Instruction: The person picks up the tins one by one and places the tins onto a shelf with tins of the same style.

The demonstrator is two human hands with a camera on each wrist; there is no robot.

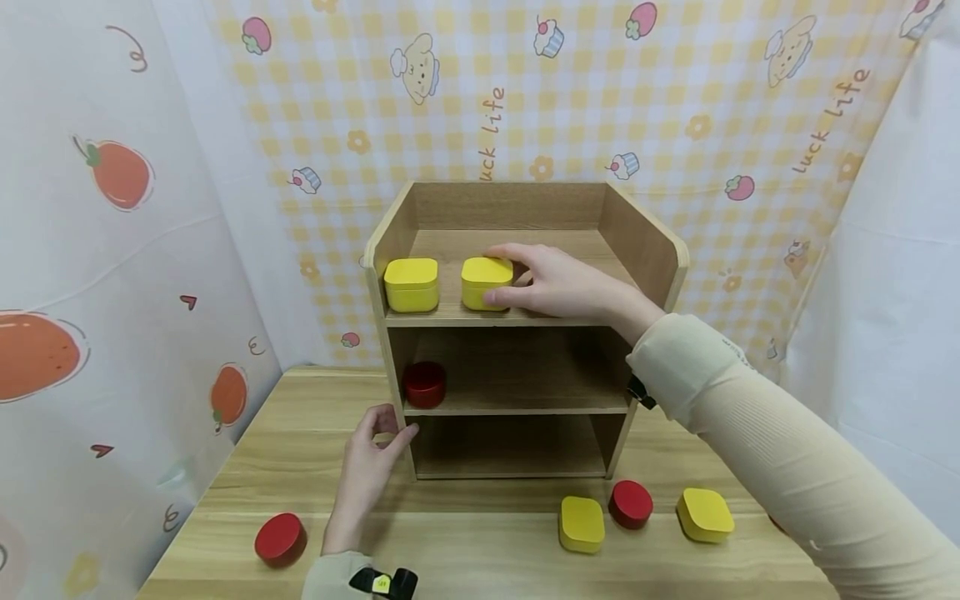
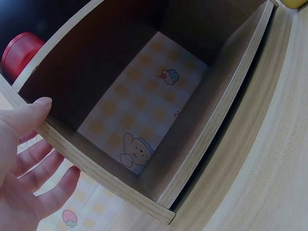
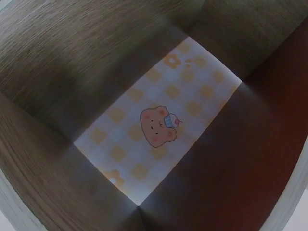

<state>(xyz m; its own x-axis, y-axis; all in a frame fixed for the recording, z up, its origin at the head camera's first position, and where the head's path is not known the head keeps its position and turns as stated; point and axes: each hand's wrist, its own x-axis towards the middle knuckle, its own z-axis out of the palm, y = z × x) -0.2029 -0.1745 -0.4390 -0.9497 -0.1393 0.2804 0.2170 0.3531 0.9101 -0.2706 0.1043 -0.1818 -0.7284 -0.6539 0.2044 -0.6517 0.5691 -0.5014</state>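
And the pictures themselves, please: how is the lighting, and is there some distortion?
Head view: bright overall, though the shelf is in shadow on its two lower levels; left wrist: shelf inside very dark, edges visibly curved, probably lens distortion; right wrist: dim, with the patterned backdrop bright amid darker surroundings.

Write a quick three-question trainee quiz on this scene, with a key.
1. Which hand holds a yellow box?
2. True or false: the red box in the shelf stands on the bottom tier.
3. How many yellow boxes show on the table in the head view?

Key:
1. The right hand.
2. False: it stands at the left end of the middle tier.
3. Two: one left of a red lid-like disc, one right of it.
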